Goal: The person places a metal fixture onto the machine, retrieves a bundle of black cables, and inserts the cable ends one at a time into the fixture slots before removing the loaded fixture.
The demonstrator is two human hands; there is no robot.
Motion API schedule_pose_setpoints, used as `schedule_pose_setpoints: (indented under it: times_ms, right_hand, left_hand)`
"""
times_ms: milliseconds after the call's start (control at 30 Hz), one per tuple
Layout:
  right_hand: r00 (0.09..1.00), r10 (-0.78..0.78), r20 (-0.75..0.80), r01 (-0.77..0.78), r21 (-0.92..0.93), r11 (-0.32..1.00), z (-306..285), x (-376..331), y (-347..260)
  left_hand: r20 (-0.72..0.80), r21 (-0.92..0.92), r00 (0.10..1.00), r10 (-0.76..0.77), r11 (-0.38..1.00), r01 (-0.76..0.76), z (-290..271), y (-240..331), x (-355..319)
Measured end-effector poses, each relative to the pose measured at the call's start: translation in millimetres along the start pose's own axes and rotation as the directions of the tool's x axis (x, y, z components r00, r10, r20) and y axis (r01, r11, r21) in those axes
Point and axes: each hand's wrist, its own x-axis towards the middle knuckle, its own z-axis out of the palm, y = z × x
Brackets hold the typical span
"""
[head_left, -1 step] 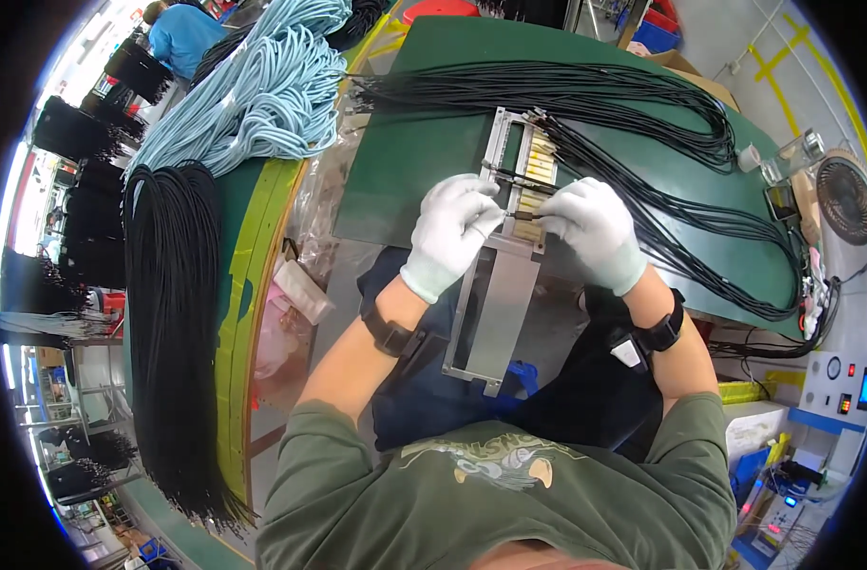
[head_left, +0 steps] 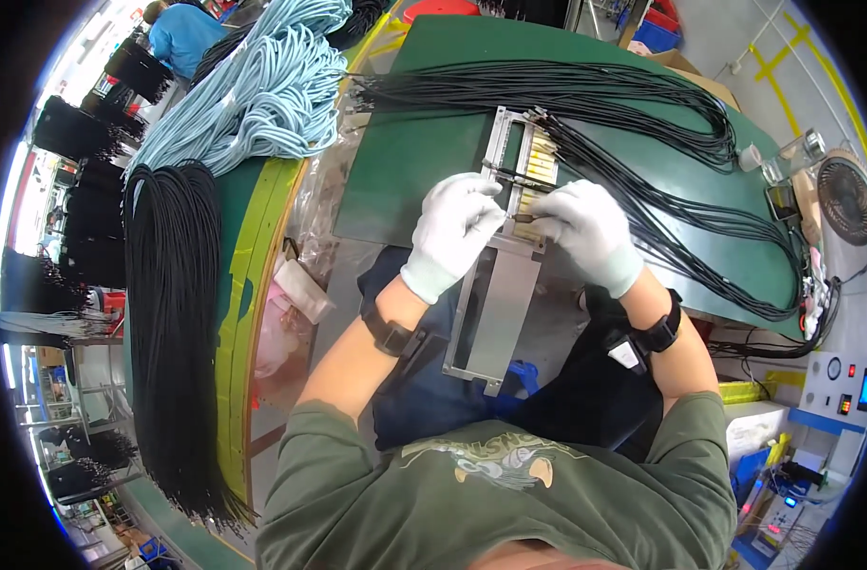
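Observation:
Both my hands wear white gloves and work over a metal fixture (head_left: 504, 313) whose near end juts past the table edge above my lap. My right hand (head_left: 585, 233) pinches the end of a thin black cable (head_left: 524, 218) between thumb and fingers. Just left of that cable end, my left hand (head_left: 450, 226) has thumb and forefinger pressed together; whatever is in them is too small to make out. Yellow slots (head_left: 542, 157) line the fixture's far part, with black cable ends lying across it beyond my fingers.
Bundles of black cable (head_left: 585, 81) curve over the green table (head_left: 433, 57). On the left bench lie light-blue cables (head_left: 281, 95) and a thick black bundle (head_left: 172, 323). A small fan (head_left: 844, 195) and a glass jar (head_left: 796, 157) stand at the right. A person in blue (head_left: 186, 38) is far left.
My right hand has moved slightly left, its fingertips closer to my left hand. The left hand has barely shifted, and the fixture stays in place.

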Motion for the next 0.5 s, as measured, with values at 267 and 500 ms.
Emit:
schedule_pose_setpoints:
  times_ms: [267, 500]
  right_hand:
    - [0.966, 0.216, 0.146, -0.248, 0.271, 0.93, -3.4, -9.7, 9.8]
    - [0.98, 0.116, 0.164, -0.112, -0.038, 0.993, -8.4, -12.5, 0.4]
  left_hand:
    - [-0.098, 0.017, 0.995, -0.003, 1.0, 0.004, -9.1, -12.9, -8.2]
    - [-0.025, 0.05, 0.981, -0.19, 0.98, 0.191, -8.1, -19.9, -11.1]
